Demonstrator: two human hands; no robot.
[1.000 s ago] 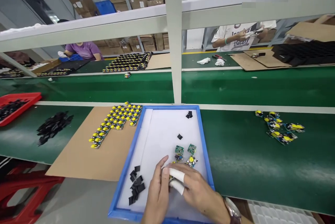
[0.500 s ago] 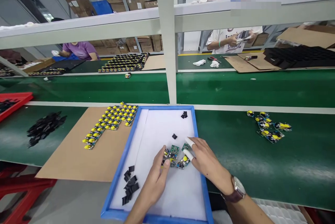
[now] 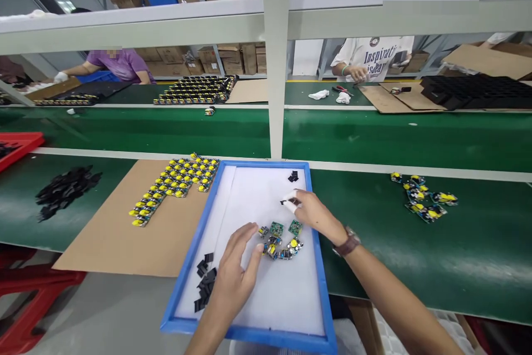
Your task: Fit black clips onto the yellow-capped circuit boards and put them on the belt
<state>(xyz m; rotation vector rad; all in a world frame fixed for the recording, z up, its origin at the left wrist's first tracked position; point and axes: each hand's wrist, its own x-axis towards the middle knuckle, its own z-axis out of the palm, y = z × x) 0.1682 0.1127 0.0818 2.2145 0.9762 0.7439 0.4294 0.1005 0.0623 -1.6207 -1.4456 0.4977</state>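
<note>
Inside the blue-framed white tray [image 3: 249,322], several small circuit boards [image 3: 277,229] with yellow and dark components lie in a loose cluster. My left hand [image 3: 236,261] is open at the left side of this cluster, thumb and fingers apart, with the fingertips close to the nearest boards. Beyond the boards, my right hand [image 3: 311,211], with white covers on its fingertips, pinches a small black piece [image 3: 283,202] mostly hidden by the fingers. More black pieces lie in the tray: a pile [image 3: 206,283] by my left forearm and a small group [image 3: 293,176] near the far right corner.
Left of the tray, rows of yellow-topped boards [image 3: 178,178] stand on a cardboard sheet [image 3: 112,244], with a black heap [image 3: 66,189] farther left. Several boards [image 3: 419,194] lie on the green table at right. A white post [image 3: 276,67] rises behind the tray. Two co-workers are across the bench.
My right hand has moved away from the boards, farther up the tray, and closed on the lone black piece. My left hand has drawn slightly back from the boards.
</note>
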